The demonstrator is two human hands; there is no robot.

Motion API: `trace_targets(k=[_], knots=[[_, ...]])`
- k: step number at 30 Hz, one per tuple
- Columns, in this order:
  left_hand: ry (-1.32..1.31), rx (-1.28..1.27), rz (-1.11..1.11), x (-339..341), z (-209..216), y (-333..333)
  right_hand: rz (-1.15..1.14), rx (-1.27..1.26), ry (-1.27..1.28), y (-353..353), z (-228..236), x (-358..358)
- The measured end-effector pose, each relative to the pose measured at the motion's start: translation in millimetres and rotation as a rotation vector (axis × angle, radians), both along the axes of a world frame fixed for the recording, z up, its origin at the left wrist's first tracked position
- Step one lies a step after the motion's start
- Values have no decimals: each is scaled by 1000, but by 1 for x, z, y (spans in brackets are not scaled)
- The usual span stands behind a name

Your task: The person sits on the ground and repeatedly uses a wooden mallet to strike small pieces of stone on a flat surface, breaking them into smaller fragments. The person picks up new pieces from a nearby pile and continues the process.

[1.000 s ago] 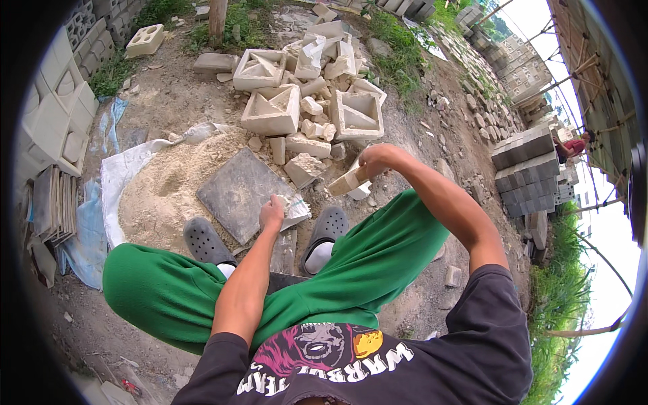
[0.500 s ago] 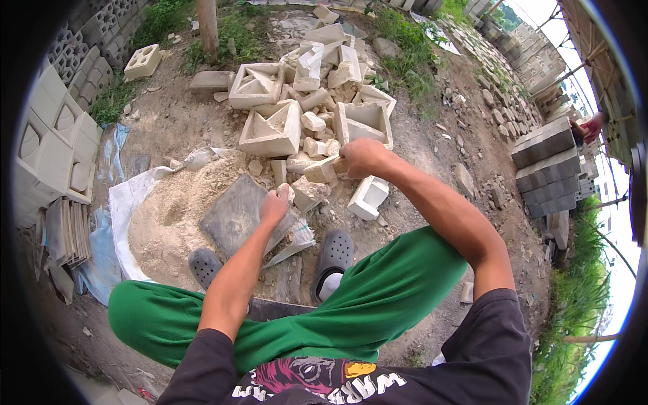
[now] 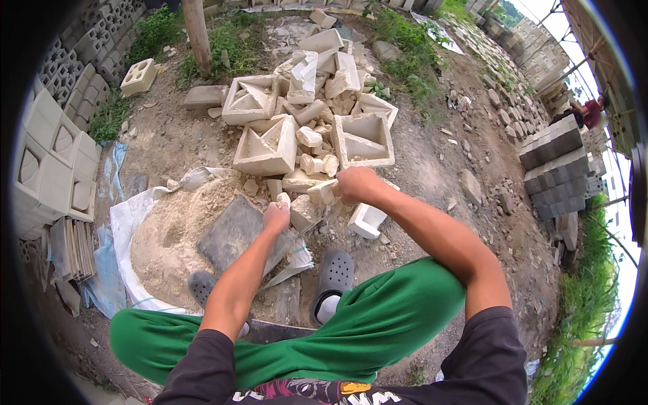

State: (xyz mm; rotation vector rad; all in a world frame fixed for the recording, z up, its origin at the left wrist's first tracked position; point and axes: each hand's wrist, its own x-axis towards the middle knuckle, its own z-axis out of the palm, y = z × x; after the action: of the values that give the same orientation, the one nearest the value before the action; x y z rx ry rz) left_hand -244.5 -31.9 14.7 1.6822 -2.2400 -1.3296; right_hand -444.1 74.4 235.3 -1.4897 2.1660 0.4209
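Note:
My left hand (image 3: 275,219) is closed on a small pale chunk (image 3: 283,198) of broken block, above the edge of a dark flat slab (image 3: 233,233). To its right, my right hand (image 3: 358,184) makes a fist against a pale, dusty, blocky piece (image 3: 324,193); its fingers hide how it is gripped, and I cannot tell its exact kind. A larger broken chunk (image 3: 305,213) lies just below, between the hands. Beyond them is a heap of broken pale blocks, with a square hollow block (image 3: 347,162) nearest my right hand and another hollow block (image 3: 262,165) farther left.
Sandy powder (image 3: 158,253) lies on a white sheet (image 3: 121,219) at left. An angular white piece (image 3: 365,223) rests right of my foot. Pale blocks (image 3: 57,128) are stacked left, grey blocks (image 3: 557,169) right, near another person (image 3: 592,113). A wooden post (image 3: 197,37) stands at the back.
The view has tilted, so the scene sits lower. My right hand and its piece have come down closer to the large chunk and my left hand. The left hand keeps its grip.

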Motion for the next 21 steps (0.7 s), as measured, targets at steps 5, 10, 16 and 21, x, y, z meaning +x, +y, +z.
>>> trace_targets(k=[5,10,16,21], knots=[[125,-97,202,-30,25,-1,13,-82,15,-9,-3,-5],[368,-109,13,-100,52,-39,-38,-347,-35,-30,-5,-1],[446,-33,-142,-260,50,-104,-121,-460,-157,-49,-5,0],[135,-305,-273,-391,70,-158,-259,-500,-230,-42,-8,21]])
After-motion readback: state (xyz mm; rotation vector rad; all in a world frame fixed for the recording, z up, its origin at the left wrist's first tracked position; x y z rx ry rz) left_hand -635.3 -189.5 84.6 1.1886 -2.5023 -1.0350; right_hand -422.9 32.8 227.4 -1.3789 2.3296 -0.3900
